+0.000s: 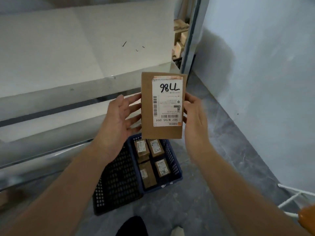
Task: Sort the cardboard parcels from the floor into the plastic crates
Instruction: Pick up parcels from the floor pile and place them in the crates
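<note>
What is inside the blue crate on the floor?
Four labelled cardboard parcels show inside the blue crate. The held parcel covers its far end, so more may lie there.

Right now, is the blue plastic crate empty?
No, partly filled: the blue plastic crate holds four small labelled cardboard parcels lying side by side inside.

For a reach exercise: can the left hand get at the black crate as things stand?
Probably yes: the left hand only touches the parcel the right hand grips, and the black crate lies open below.
</note>
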